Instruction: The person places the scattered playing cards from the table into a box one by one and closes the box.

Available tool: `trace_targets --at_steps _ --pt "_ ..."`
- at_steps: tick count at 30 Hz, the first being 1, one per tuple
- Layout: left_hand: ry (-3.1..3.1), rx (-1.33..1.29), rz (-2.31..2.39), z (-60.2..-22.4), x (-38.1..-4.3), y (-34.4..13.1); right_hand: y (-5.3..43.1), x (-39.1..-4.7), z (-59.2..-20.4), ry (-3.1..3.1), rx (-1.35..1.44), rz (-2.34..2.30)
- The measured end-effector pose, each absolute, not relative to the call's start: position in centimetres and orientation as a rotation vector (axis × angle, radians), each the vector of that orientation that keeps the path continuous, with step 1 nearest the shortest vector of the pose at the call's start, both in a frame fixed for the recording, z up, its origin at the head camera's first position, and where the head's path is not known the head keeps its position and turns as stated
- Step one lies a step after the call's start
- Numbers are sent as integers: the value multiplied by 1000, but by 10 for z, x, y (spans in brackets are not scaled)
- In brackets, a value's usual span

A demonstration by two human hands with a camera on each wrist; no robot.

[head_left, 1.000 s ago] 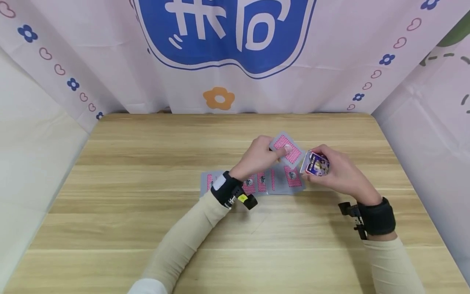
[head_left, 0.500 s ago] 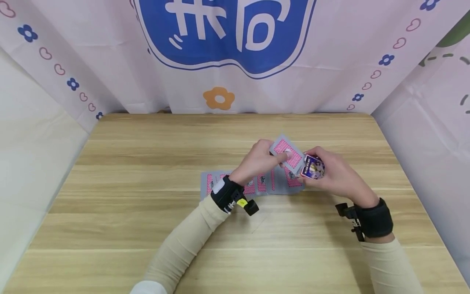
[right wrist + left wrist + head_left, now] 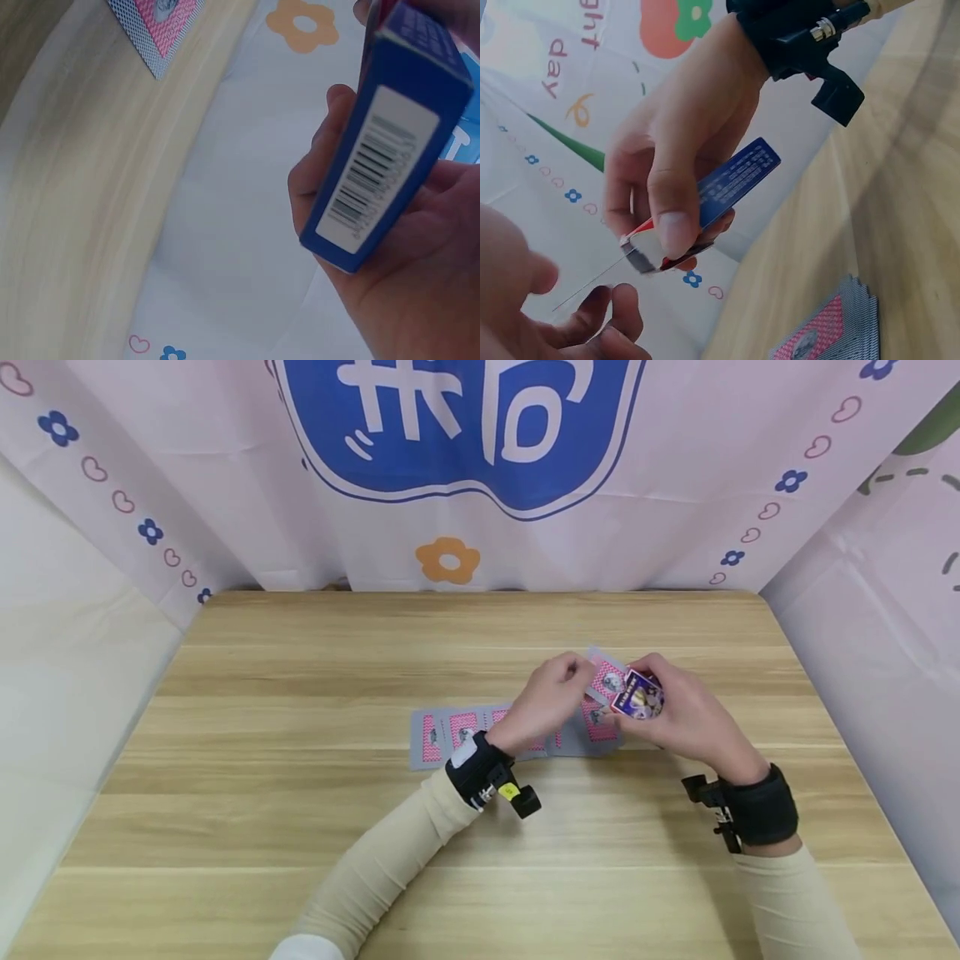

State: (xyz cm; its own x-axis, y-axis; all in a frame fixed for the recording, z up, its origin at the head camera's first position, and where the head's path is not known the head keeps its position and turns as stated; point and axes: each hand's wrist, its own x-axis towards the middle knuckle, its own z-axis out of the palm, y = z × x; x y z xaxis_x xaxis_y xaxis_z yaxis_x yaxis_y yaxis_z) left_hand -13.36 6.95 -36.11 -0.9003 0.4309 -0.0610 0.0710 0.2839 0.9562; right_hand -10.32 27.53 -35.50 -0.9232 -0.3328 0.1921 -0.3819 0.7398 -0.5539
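The raised card (image 3: 609,678) has shifted toward the card box (image 3: 640,695) since half a second ago, and the left hand's (image 3: 551,697) thumb has come off its face. The card meets the box's mouth and looks partly inserted, a judgement. The right hand (image 3: 693,714) grasps the box, thumb and fingers around its sides. The left hand's fingers bend at the card's outer end; whether they pinch it, I cannot tell. Left of the box and below it, the overlapping row of cards (image 3: 461,727) lies face down on the table (image 3: 300,677), apparently unboxed still.
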Motion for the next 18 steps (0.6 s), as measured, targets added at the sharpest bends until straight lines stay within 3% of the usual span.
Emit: trace_targets --at_steps 18 --pt "2278 557 1633 -368 -130 74 273 -102 -352 -2796 661 944"
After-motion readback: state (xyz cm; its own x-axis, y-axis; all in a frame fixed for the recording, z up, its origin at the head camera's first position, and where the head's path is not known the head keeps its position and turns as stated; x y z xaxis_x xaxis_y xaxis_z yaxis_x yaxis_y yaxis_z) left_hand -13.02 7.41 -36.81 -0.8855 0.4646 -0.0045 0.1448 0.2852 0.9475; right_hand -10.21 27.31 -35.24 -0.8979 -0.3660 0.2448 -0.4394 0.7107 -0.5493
